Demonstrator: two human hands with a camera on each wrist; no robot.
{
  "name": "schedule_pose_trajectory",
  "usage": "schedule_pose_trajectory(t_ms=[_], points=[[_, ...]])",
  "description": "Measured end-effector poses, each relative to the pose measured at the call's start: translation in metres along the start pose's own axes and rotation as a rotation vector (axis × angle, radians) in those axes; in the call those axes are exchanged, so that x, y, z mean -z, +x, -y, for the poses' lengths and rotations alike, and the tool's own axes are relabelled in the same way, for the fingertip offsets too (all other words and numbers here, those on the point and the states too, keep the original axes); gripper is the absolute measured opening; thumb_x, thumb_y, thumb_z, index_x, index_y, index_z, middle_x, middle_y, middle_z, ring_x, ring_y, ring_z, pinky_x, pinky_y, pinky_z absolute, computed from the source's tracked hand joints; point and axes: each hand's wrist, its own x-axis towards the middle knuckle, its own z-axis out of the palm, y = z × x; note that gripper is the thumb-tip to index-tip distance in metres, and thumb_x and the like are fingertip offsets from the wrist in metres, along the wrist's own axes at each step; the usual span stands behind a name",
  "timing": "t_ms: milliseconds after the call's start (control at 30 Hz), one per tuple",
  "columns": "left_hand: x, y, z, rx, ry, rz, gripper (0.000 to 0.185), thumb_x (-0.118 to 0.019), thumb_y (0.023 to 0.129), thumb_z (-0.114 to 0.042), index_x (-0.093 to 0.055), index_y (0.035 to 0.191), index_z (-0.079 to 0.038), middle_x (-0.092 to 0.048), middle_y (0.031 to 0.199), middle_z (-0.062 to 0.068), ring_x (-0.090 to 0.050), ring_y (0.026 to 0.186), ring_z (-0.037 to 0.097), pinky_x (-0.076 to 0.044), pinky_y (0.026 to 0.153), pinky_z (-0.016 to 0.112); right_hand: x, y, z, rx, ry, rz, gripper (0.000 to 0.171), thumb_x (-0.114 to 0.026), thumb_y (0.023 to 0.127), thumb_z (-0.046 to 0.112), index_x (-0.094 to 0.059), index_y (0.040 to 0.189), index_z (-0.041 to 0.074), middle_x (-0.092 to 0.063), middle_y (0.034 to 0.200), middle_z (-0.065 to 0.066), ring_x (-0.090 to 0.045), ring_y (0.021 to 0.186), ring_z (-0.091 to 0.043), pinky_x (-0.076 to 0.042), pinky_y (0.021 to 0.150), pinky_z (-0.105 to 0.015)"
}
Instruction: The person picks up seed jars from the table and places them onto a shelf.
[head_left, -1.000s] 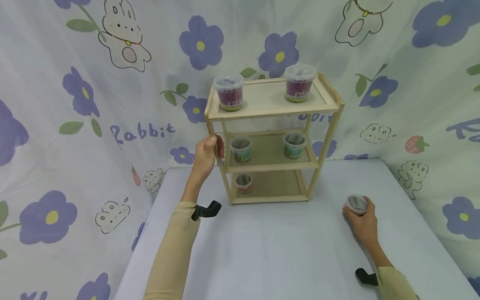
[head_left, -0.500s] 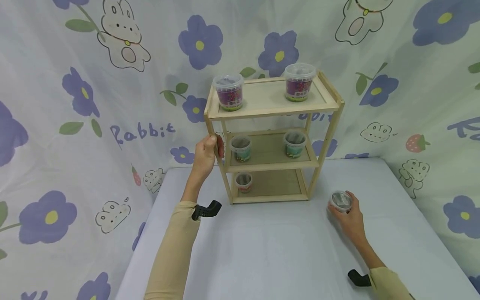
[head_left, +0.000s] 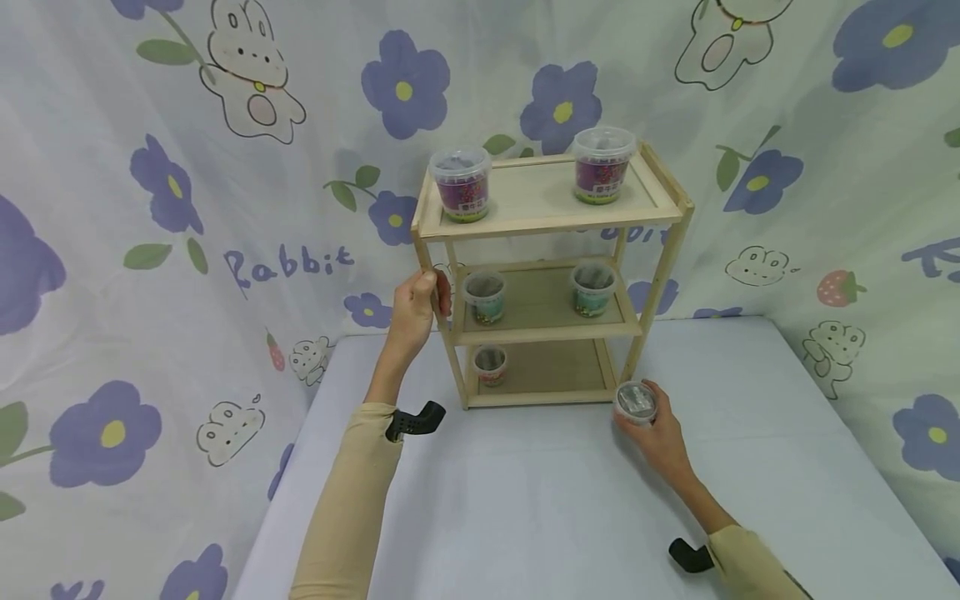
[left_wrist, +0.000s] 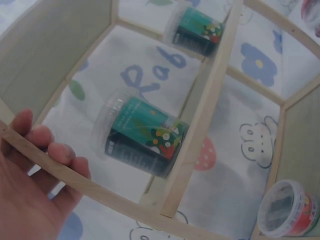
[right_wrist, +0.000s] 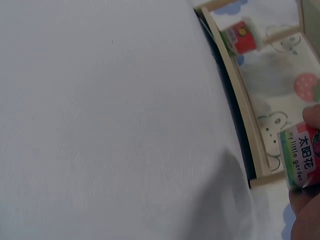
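My left hand [head_left: 412, 315] grips the left front post of a three-tier wooden shelf [head_left: 551, 227]; its fingers [left_wrist: 61, 152] wrap the wood in the left wrist view. In my right hand [head_left: 666, 442] is a small clear plastic cup [head_left: 636, 403] with a red label reading "My little garden" [right_wrist: 301, 156], held between thumb and fingers. It is close to the shelf's lower right front corner. A similar small cup [head_left: 491, 366] stands at the left of the bottom tier. On the middle tier are two green-labelled cups, one left [head_left: 487, 298] and one right [head_left: 593, 290].
Two larger purple-labelled tubs, one left [head_left: 462, 187] and one right [head_left: 602, 167], stand on the top tier. A white-covered table [head_left: 525, 500] lies under the shelf. Behind hangs a patterned cloth [head_left: 285, 192] with flowers and rabbits.
My right hand has carried the small red-labelled cup leftward across the table, from the right side to beside the shelf's front corner. My left hand has stayed on the post.
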Motion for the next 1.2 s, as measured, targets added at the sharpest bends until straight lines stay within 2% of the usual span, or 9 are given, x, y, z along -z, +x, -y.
schedule_pose_trajectory(t_ms=[233, 467, 667, 800, 933, 1067, 1200], points=[[0.002, 0.000, -0.002, 0.011, 0.001, -0.001, 0.046, -0.034, 0.098, -0.020, -0.048, 0.085, 0.022, -0.041, 0.070, 0.041, -0.045, 0.057, 0.042, -0.043, 0.055, 0.039, -0.020, 0.006, 0.010, 0.070, 0.044, 0.036, 0.088, -0.079, 0.083, 0.014, -0.024, 0.151, 0.000, -0.044, 0.142, -0.029, -0.046, 0.129, -0.046, -0.040, 0.101, -0.062], [0.004, 0.000, 0.000, 0.010, -0.006, -0.006, 0.044, -0.034, 0.097, -0.019, -0.047, 0.084, 0.022, -0.041, 0.069, 0.041, -0.046, 0.055, 0.036, -0.043, 0.055, 0.041, -0.038, 0.023, 0.023, 0.113, 0.027, 0.045, 0.085, -0.079, 0.082, 0.019, -0.030, 0.149, 0.004, -0.047, 0.140, -0.027, -0.049, 0.127, -0.044, -0.041, 0.099, -0.060], [0.002, 0.000, 0.003, 0.008, -0.015, 0.003, 0.044, -0.034, 0.097, -0.018, -0.048, 0.084, 0.021, -0.042, 0.069, 0.041, -0.046, 0.055, 0.036, -0.043, 0.054, 0.039, -0.050, 0.041, 0.028, 0.078, -0.013, 0.044, 0.085, -0.079, 0.082, 0.025, -0.030, 0.150, 0.006, -0.049, 0.138, -0.026, -0.051, 0.124, -0.043, -0.042, 0.098, -0.059], [0.002, 0.002, 0.020, 0.008, -0.014, 0.003, 0.044, -0.033, 0.098, -0.019, -0.049, 0.084, 0.019, -0.043, 0.068, 0.040, -0.045, 0.056, 0.042, -0.042, 0.053, 0.039, -0.056, 0.051, 0.030, 0.057, 0.000, 0.032, 0.086, -0.078, 0.083, 0.025, -0.029, 0.150, 0.004, -0.050, 0.137, -0.027, -0.051, 0.122, -0.043, -0.042, 0.098, -0.057], [0.003, 0.004, 0.036, 0.004, -0.010, -0.010, 0.045, -0.035, 0.099, -0.026, -0.051, 0.081, 0.012, -0.045, 0.064, 0.032, -0.044, 0.055, 0.041, -0.042, 0.053, 0.035, -0.061, 0.061, 0.028, 0.027, -0.007, 0.019, 0.087, -0.076, 0.084, 0.028, -0.027, 0.151, 0.003, -0.051, 0.136, -0.029, -0.053, 0.121, -0.042, -0.043, 0.097, -0.055], [0.004, 0.005, 0.038, -0.013, -0.001, -0.009, 0.046, -0.036, 0.100, -0.030, -0.051, 0.078, 0.007, -0.046, 0.062, 0.024, -0.045, 0.054, 0.036, -0.042, 0.052, 0.034, -0.066, 0.072, 0.026, -0.002, -0.001, 0.018, 0.085, -0.074, 0.087, 0.028, -0.025, 0.153, 0.004, -0.051, 0.135, -0.029, -0.054, 0.119, -0.041, -0.045, 0.095, -0.053], [0.006, 0.006, 0.037, -0.015, 0.002, 0.000, 0.047, -0.034, 0.102, -0.028, -0.051, 0.079, 0.009, -0.045, 0.063, 0.027, -0.045, 0.055, 0.038, -0.042, 0.053, 0.037, -0.071, 0.082, 0.024, 0.000, 0.010, 0.018, 0.085, -0.072, 0.089, 0.029, -0.022, 0.154, 0.004, -0.049, 0.136, -0.027, -0.054, 0.117, -0.038, -0.046, 0.093, -0.051]])
